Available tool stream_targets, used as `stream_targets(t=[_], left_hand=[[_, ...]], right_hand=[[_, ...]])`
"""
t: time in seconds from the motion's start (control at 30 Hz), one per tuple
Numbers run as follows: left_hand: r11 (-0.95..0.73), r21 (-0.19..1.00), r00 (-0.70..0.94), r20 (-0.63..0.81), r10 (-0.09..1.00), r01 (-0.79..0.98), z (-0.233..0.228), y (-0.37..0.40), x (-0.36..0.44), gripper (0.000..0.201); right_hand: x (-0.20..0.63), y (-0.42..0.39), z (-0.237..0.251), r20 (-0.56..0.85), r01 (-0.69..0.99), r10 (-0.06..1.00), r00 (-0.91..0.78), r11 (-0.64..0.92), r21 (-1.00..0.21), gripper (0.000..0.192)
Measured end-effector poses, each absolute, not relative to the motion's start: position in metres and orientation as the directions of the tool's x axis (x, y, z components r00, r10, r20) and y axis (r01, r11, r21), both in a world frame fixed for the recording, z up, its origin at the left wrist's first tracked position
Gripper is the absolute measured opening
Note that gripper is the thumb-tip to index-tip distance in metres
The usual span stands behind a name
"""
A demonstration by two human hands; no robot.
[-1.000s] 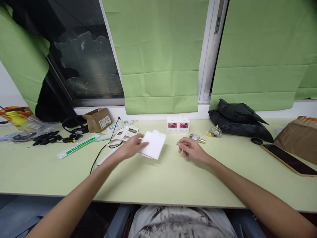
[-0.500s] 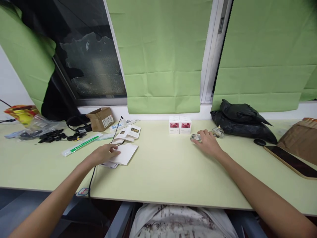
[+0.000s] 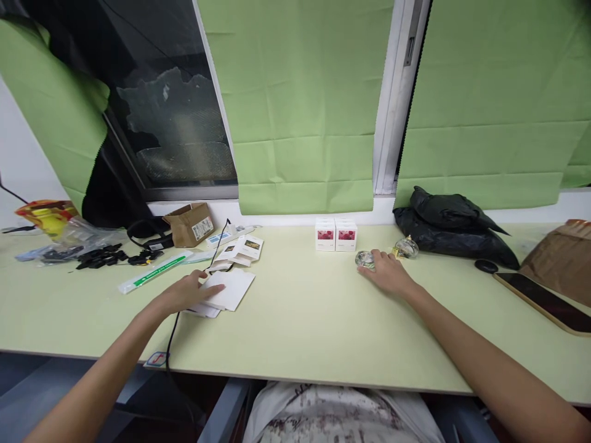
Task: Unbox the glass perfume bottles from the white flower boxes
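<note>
My left hand (image 3: pixel 184 293) rests at the left edge of a small stack of flat white cards or folded paper (image 3: pixel 236 288), thumb and fingers apart, one fingertip lying on the top sheet. My right hand (image 3: pixel 386 272) has its thumb and fingers round a small clear glass bottle (image 3: pixel 364 259) lying on the table; part of it is hidden by the fingers. Just behind that hand lies a second clear glass bottle (image 3: pixel 407 247) with a gold-coloured neck. Small white boxes with a pink flower picture (image 3: pixel 335 235) stand side by side at the back.
Opened white cartons (image 3: pixel 244 248) lie behind the paper. A black cable (image 3: pixel 172 338) runs over the table edge. Farther left are a cardboard box (image 3: pixel 189 225) and a green-white packet (image 3: pixel 154 271). To the right are black plastic bags (image 3: pixel 455 231), a phone (image 3: pixel 545 301) and a brown bag (image 3: pixel 561 261).
My left hand's fingers have loosened and spread at the edge of the white paper. The right hand has stayed at the glass bottle, with more of the bottle showing.
</note>
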State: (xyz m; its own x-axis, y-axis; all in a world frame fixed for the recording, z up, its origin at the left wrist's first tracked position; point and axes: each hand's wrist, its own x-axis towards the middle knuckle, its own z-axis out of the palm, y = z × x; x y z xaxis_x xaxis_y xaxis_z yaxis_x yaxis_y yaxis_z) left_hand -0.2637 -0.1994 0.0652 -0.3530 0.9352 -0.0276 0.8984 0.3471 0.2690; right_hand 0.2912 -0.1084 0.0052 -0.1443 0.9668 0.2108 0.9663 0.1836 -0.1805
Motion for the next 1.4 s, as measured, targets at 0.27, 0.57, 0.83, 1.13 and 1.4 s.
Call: stream_targets(t=[0.27, 0.57, 0.83, 1.13, 1.4], left_hand=[[0.446, 0.287, -0.47, 0.018, 0.882, 0.848, 0.057, -0.208, -0.288, 0.099], [0.441, 0.242, -0.469, 0.071, 0.881, 0.865, 0.058, -0.207, -0.288, 0.103], [0.243, 0.118, -0.268, 0.292, 0.918, 0.963, 0.087, -0.181, -0.209, 0.077], [0.376, 0.036, -0.377, 0.154, 0.913, 0.926, 0.097, -0.098, -0.183, 0.088], [-0.335, 0.16, 0.248, 0.402, 0.881, 0.929, 0.071, -0.104, -0.084, 0.049]], right_hand=[[0.294, -0.104, -0.001, 0.173, 0.964, 0.973, -0.152, 0.185, -0.189, 0.061], [0.29, -0.102, -0.003, 0.207, 0.976, 0.971, -0.124, 0.157, -0.154, 0.058], [0.289, -0.102, -0.001, 0.203, 0.975, 0.972, -0.118, 0.152, -0.159, 0.057], [0.29, -0.099, -0.005, 0.211, 0.975, 0.97, -0.12, 0.156, -0.16, 0.059], [0.291, -0.101, 0.001, 0.215, 0.968, 0.97, -0.116, 0.159, -0.193, 0.046]])
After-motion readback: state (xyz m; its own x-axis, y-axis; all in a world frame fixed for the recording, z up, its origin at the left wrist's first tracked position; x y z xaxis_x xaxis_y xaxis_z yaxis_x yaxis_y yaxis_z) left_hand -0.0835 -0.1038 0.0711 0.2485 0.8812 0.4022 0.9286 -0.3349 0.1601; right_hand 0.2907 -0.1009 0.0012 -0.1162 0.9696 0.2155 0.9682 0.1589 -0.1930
